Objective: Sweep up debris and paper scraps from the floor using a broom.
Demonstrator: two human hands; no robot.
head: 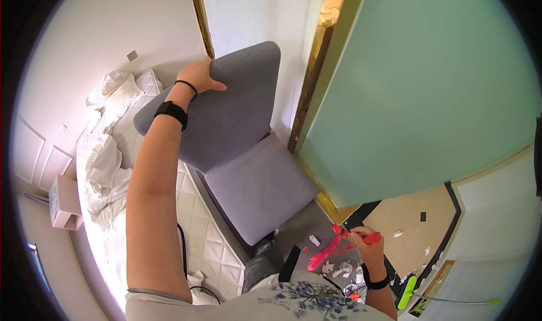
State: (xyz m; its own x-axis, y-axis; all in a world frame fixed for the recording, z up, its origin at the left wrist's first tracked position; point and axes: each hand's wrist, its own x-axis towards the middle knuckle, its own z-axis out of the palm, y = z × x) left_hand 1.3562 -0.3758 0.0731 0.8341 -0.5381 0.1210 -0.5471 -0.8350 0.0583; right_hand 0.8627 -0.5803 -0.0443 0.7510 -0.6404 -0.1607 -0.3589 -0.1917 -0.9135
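My left hand [198, 76] is closed over the edge of the grey upholstered backrest [245, 105] of a chair, thumb on its front face. The chair's flat grey seat [260, 185] reaches towards my legs. Low on the right, my right hand [367, 245] grips the red handle of a hand brush [324, 253]. Its pinkish-red bristles point down to the left, over the dark floor. Crumpled white scraps [338, 270] lie around and below the brush. Another white scrap [314, 239] is between the brush and the chair seat.
A bare mattress [207, 232] with rumpled white bedding [106, 164] runs along the left. A pale green panel [423, 88] rises on the right beside the chair. Near the lower right lies a lime-green-headed tool [407, 292] with a thin rod. More scraps [397, 234] dot the beige floor.
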